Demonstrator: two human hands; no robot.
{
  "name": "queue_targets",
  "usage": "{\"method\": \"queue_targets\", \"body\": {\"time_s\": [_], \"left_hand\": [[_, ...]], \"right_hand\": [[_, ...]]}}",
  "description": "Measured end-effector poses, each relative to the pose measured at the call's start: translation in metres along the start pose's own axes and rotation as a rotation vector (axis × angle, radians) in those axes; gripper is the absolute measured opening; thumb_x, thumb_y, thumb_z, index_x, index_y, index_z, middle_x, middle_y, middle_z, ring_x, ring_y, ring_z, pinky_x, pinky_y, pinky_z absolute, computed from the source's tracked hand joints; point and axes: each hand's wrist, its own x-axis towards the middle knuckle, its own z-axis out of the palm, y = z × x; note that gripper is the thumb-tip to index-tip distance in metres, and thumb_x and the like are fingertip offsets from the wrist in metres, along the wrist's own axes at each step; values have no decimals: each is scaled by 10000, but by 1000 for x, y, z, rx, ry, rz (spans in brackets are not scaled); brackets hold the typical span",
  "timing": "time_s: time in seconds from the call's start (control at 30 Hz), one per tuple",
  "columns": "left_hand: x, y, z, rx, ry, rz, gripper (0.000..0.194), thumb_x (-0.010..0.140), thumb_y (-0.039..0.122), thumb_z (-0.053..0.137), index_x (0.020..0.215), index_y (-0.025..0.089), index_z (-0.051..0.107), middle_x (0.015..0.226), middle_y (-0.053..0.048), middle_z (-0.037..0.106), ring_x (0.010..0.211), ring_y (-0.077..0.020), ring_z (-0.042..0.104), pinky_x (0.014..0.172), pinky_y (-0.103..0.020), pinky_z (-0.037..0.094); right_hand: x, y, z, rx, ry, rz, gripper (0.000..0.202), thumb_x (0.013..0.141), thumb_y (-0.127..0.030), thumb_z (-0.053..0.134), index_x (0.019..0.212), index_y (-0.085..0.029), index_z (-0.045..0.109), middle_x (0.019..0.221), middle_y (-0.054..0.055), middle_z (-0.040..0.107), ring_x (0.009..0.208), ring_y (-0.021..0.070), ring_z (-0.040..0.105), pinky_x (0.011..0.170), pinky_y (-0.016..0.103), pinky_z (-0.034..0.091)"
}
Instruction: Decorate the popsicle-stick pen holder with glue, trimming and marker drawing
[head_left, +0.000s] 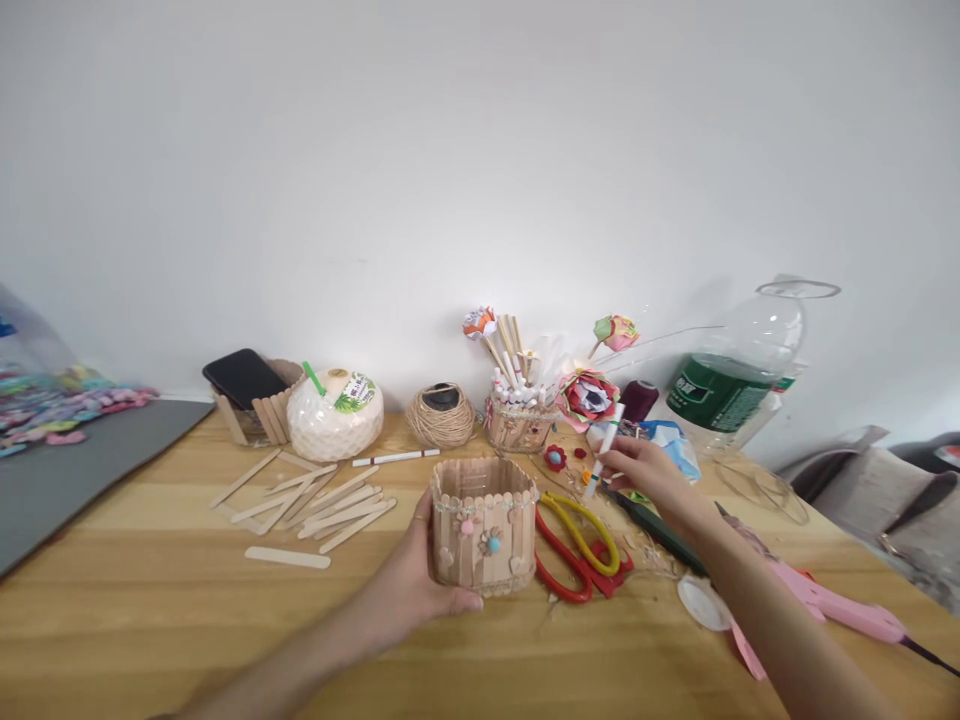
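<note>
My left hand is wrapped round the left side and lower edge of a small box made of wooden sticks. The box stands upright, with a pink flower, a blue-centred flower and pale hearts on its front. My right hand pinches a white marker with a green band, held tilted to the right of the box. Red-and-yellow-handled scissors lie between the box and my right forearm. A second white marker rests on the table behind the box.
Loose craft sticks lie left, before a wrapped coconut and a phone. Behind are twine and a marker-filled stick box. At right are a large bottle and a pink glue gun.
</note>
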Motion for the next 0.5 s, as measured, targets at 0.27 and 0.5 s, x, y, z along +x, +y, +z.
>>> {"method": "queue_targets", "body": {"time_s": [0.27,0.5], "left_hand": [[1,-1,-1,-3,-17,9,1265,494,429,853,1427,234,23,1447,-190,292,1341,-356,280,1101,-506,213],[0,-4,-1,-16,-30,24,1243,501,397,858,1427,227,46,1433,-185,326,1328,-357,303,1091,-511,223]], "right_hand": [[-31,-19,12,122,81,-249,418,769,-545,551,873,-162,682,793,81,701,672,212,640,579,311,530],[1,-38,35,-154,323,-326,337,867,-426,453,823,-195,694,817,100,699,739,250,626,698,352,470]]}}
